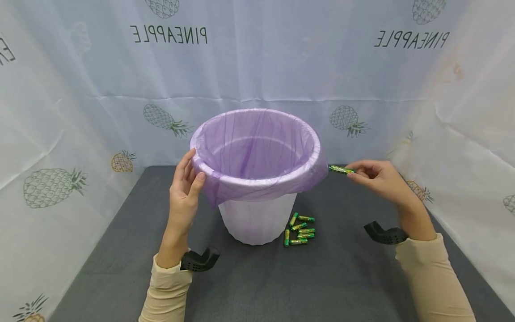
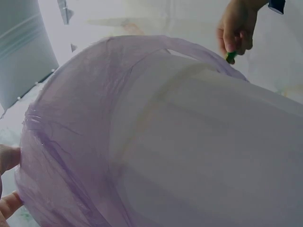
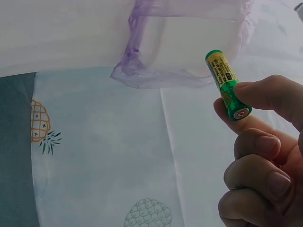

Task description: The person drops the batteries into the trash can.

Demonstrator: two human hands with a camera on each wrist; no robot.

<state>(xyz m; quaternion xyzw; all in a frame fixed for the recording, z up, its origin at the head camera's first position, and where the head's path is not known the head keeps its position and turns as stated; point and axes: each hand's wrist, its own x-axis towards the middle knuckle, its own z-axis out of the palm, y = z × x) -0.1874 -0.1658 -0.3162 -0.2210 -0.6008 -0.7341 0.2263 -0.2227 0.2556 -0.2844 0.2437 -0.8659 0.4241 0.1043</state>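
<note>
A white trash bin [image 1: 257, 219] stands upright, lined with a thin purple plastic bag [image 1: 249, 190] folded over its rim. At the rim's left side, the fingertips and thumb of my left hand [image 1: 183, 192] rest against the bag-covered edge, spread apart. My right hand [image 1: 374, 176] is off the bin's right side and pinches a green and yellow battery [image 3: 222, 85] between thumb and forefinger; its other fingers are curled. Several similar batteries [image 1: 298, 241] lie on the table by the bin's lower right. The bin's bottom inside cannot be made out in the head view.
A dark grey table [image 1: 249, 286] lies under the bin. White cloth with pineapple prints [image 1: 257, 67] hangs behind and at both sides. A black wrist mount [image 1: 201, 259] is on the left forearm, another black mount [image 1: 386, 235] on the right.
</note>
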